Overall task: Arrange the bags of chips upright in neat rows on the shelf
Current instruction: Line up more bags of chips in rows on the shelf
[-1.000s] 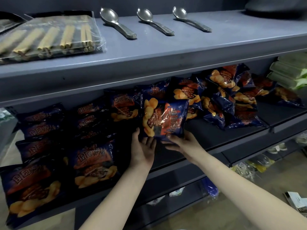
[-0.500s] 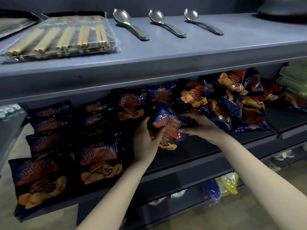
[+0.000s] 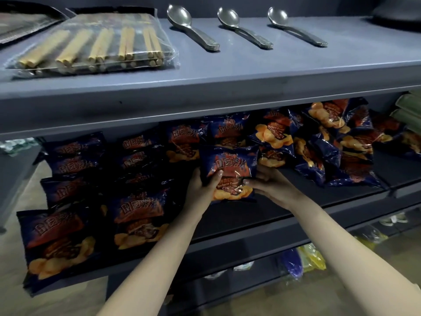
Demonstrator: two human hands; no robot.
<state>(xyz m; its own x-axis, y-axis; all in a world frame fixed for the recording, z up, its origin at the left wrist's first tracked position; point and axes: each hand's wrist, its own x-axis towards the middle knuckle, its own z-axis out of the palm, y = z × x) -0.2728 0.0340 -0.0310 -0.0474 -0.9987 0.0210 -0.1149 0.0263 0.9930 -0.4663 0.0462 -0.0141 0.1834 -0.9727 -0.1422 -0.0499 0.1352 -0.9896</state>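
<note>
The grey top shelf [image 3: 262, 71] runs across your whole view. Under it is the shelf [image 3: 300, 201] with a black floor, and there all the chips are.

At the left of this shelf the rows [image 3: 95, 190] of dark blue bags lie overlapped, print facing you. You can count two full rows, about four bags visible in each, and a third, shorter row begins beside them. Every bag has large Chinese characters on a red band and a picture of orange chips below. At the right is the heap [image 3: 330, 142] of the same bags, thrown in all directions; I cannot count them exactly.

On the top shelf, at the left, lies one clear pack [image 3: 91, 46] with pale sticks, five pairs in the upper layer.

You hold one bag [image 3: 230, 169] between the rows and the heap, just above the black floor, print side toward you, top up. Under its Chinese title you can read "Barbecue Flavor".

Your left hand [image 3: 200, 185] grips its left edge, thumb on the front. Your right hand [image 3: 271, 185] pinches its lower right edge.

Three metal spoons [image 3: 241, 26] lie apart on the top shelf, bowls away from you.
</note>
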